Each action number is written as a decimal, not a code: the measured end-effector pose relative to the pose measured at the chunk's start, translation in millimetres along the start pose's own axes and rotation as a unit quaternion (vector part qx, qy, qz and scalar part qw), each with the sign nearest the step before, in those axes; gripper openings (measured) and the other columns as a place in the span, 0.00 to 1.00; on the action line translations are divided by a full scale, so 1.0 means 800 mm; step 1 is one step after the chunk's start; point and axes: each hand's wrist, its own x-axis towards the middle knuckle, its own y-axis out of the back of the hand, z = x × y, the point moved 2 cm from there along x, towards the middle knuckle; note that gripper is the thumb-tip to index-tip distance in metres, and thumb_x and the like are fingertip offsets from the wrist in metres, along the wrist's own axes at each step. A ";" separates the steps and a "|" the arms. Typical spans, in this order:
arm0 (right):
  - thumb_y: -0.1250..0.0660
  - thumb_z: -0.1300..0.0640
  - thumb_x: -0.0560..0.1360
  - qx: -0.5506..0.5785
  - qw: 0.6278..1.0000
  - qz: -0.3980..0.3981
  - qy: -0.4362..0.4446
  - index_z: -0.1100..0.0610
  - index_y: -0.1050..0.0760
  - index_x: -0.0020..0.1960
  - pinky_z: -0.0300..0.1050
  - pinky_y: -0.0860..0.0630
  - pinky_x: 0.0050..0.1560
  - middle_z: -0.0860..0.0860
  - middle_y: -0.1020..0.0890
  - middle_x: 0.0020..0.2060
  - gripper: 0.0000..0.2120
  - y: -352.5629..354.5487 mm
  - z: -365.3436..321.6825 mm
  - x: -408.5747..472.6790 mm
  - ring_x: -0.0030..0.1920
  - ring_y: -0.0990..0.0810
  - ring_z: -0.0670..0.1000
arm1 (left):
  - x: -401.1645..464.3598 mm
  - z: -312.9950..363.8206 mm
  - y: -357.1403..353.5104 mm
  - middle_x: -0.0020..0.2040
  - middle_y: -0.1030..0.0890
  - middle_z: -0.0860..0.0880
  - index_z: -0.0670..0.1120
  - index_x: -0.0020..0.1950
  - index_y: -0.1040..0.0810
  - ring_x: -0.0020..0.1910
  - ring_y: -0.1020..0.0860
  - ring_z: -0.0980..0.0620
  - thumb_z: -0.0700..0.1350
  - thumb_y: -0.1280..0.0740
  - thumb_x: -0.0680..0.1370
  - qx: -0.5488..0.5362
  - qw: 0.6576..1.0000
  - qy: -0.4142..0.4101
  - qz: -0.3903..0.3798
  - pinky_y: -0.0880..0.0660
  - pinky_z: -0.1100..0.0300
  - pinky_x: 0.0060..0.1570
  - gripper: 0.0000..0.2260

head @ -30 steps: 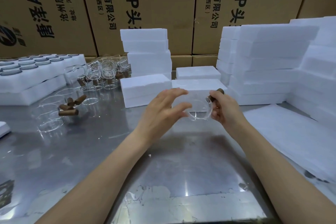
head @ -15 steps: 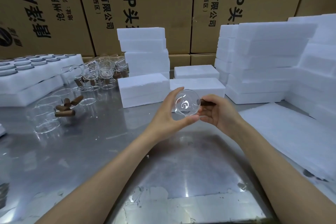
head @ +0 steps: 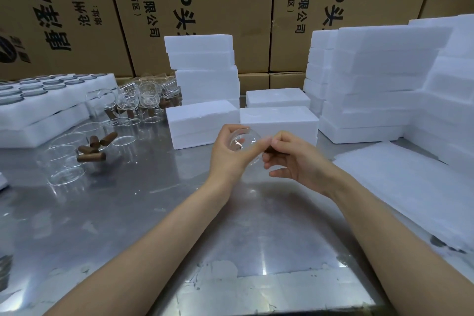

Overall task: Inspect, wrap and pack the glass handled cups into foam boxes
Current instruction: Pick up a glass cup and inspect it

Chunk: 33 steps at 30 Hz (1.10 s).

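A: What are the hands doing?

B: Both are closed around one glass cup, held in the air above the bench, just in front of the foam boxes. The left hand cradles the clear bowl, fingers curled over its far side and thumb below. The right hand pinches the dark brown handle between thumb and curled fingers.

A: Which way does the cup point?

B: Its long axis, bowl to handle, runs roughly 9 to 3 o'clock, handle toward 3. One round face of the bowl looks back at the person; I cannot tell whether that is the mouth or the base.

A: What could go wrong?

B: I'd judge the glass is smooth and thin, so a loose grip while turning it could let it slip onto the steel and chip. Twisting by the handle alone could strain the joint.

A: And around them?

B: More cups stand at 10 o'clock, some lying at 9. A foam box sits at 12, stacks of boxes at 2, wrapping sheets at 3.
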 end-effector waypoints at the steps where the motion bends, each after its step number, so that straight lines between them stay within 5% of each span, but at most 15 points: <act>1: 0.43 0.58 0.81 -0.003 1.000 -0.002 0.000 0.56 0.32 0.42 0.40 0.23 0.35 0.51 0.20 0.34 0.09 -0.002 0.000 0.000 0.36 0.20 0.48 | 0.000 0.002 0.001 0.48 0.19 0.57 0.52 0.47 0.24 0.50 0.20 0.61 0.53 0.20 0.62 -0.005 1.000 0.011 0.014 0.25 0.67 0.46 0.19; 6: 0.42 0.60 0.80 0.002 1.000 0.023 0.004 0.56 0.31 0.40 0.39 0.24 0.32 0.51 0.20 0.31 0.10 -0.008 0.001 0.003 0.32 0.22 0.48 | 0.001 0.006 0.001 0.45 0.18 0.60 0.54 0.42 0.21 0.51 0.21 0.61 0.58 0.33 0.76 -0.030 0.996 0.065 0.050 0.29 0.63 0.49 0.10; 12: 0.44 0.62 0.80 0.053 0.995 0.084 0.021 0.58 0.32 0.39 0.37 0.25 0.28 0.52 0.23 0.26 0.11 0.004 -0.007 0.003 0.26 0.25 0.47 | 0.006 0.009 -0.002 0.50 0.17 0.61 0.54 0.48 0.18 0.58 0.21 0.55 0.54 0.36 0.79 -0.095 0.989 0.105 -0.043 0.28 0.60 0.57 0.09; 17: 0.43 0.62 0.79 0.103 0.986 0.126 0.021 0.58 0.33 0.37 0.35 0.27 0.26 0.51 0.26 0.24 0.12 0.010 -0.011 0.002 0.24 0.28 0.47 | 0.007 0.018 0.001 0.54 0.19 0.56 0.45 0.58 0.22 0.62 0.24 0.51 0.46 0.33 0.72 -0.214 0.958 0.132 -0.139 0.27 0.63 0.56 0.15; 21: 0.43 0.62 0.79 0.134 0.983 0.122 0.022 0.58 0.33 0.37 0.35 0.27 0.26 0.51 0.26 0.24 0.12 0.010 -0.011 0.001 0.25 0.28 0.46 | 0.006 0.021 0.008 0.57 0.21 0.58 0.48 0.61 0.24 0.63 0.25 0.56 0.40 0.33 0.70 -0.209 0.946 0.130 -0.211 0.30 0.63 0.63 0.19; 25: 0.43 0.62 0.79 0.142 0.982 0.119 0.020 0.58 0.33 0.38 0.35 0.27 0.26 0.51 0.25 0.24 0.11 0.010 -0.011 0.002 0.25 0.28 0.46 | 0.005 0.021 0.010 0.55 0.20 0.59 0.46 0.63 0.27 0.57 0.22 0.60 0.36 0.34 0.70 -0.186 0.945 0.084 -0.254 0.26 0.68 0.52 0.21; 29: 0.43 0.61 0.79 0.123 0.985 0.119 0.018 0.58 0.32 0.38 0.35 0.27 0.27 0.51 0.25 0.25 0.11 0.009 -0.009 0.003 0.25 0.28 0.47 | 0.006 0.012 0.009 0.64 0.25 0.54 0.48 0.63 0.27 0.66 0.26 0.53 0.38 0.28 0.66 -0.113 0.966 0.059 -0.227 0.26 0.65 0.55 0.25; 33: 0.42 0.61 0.80 0.103 0.988 0.114 0.020 0.58 0.32 0.39 0.37 0.26 0.28 0.51 0.24 0.26 0.11 0.005 -0.005 0.005 0.26 0.26 0.47 | 0.005 0.004 0.005 0.60 0.25 0.55 0.54 0.58 0.25 0.61 0.24 0.53 0.50 0.22 0.58 -0.069 0.983 0.029 -0.167 0.25 0.65 0.51 0.30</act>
